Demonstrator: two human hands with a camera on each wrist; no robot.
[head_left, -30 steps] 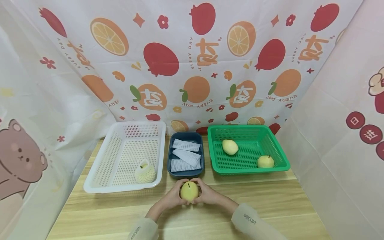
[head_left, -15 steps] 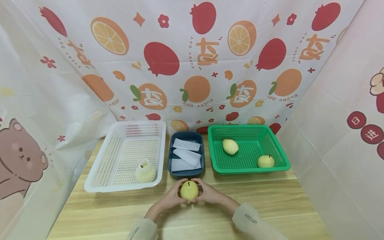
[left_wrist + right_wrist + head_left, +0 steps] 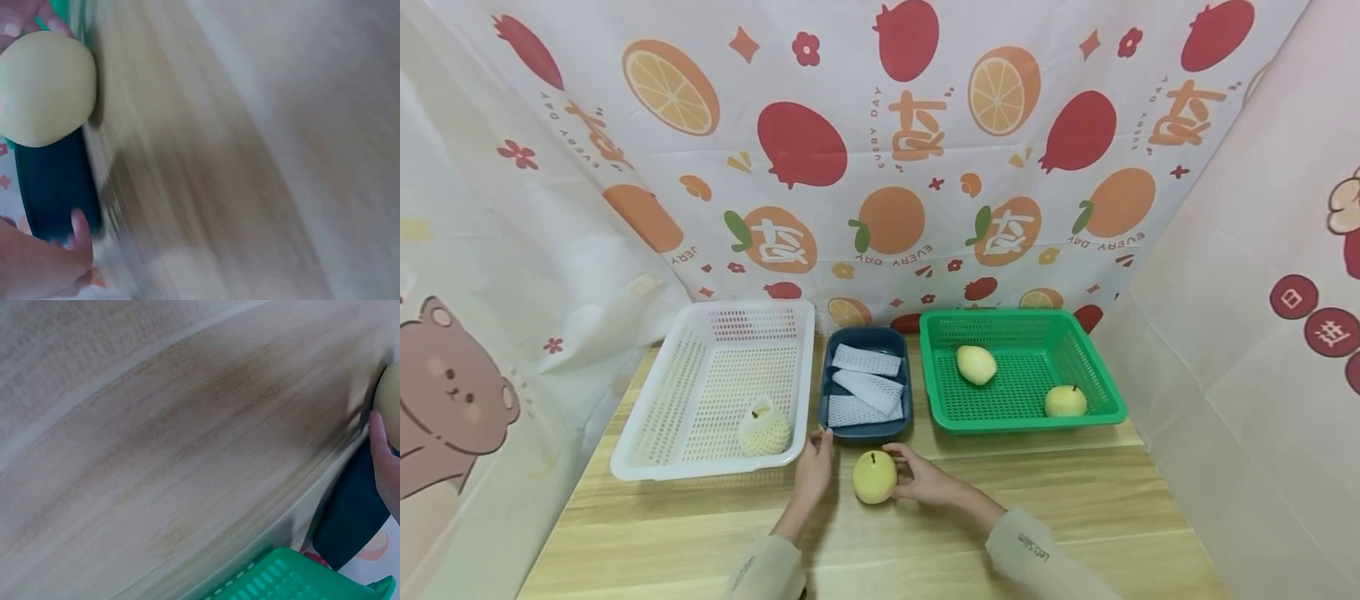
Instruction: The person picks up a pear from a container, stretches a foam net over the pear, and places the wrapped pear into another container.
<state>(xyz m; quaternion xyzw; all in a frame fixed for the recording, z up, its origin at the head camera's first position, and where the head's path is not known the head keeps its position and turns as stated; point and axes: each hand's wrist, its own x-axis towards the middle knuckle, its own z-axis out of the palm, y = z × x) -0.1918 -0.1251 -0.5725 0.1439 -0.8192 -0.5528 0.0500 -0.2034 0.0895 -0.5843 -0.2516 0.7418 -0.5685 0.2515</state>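
A yellow pear [image 3: 874, 477] stands upright, stem up, on the table in front of the dark blue box [image 3: 867, 433]. My right hand [image 3: 922, 479] grips it from the right, fingers behind and thumb at the near side. Apart from the pear, my left hand [image 3: 814, 467] is at its left, fingers extended toward the box's near left corner and holding nothing. In the left wrist view the left hand [image 3: 44, 259] appears beside the box. White foam net sleeves [image 3: 867, 387] lie flat in the box.
At left, a white basket [image 3: 651, 400] holds a pear in a foam net [image 3: 763, 431]. At right, a green basket [image 3: 1030, 427] holds a tilted bare pear [image 3: 976, 365] and an upright bare pear [image 3: 1065, 401]. A printed cloth [image 3: 880, 183] hangs behind the table [image 3: 1075, 492].
My left hand has let go of the pear and moved left, toward the box's near left corner. The right hand and the pear have stayed nearly in place.
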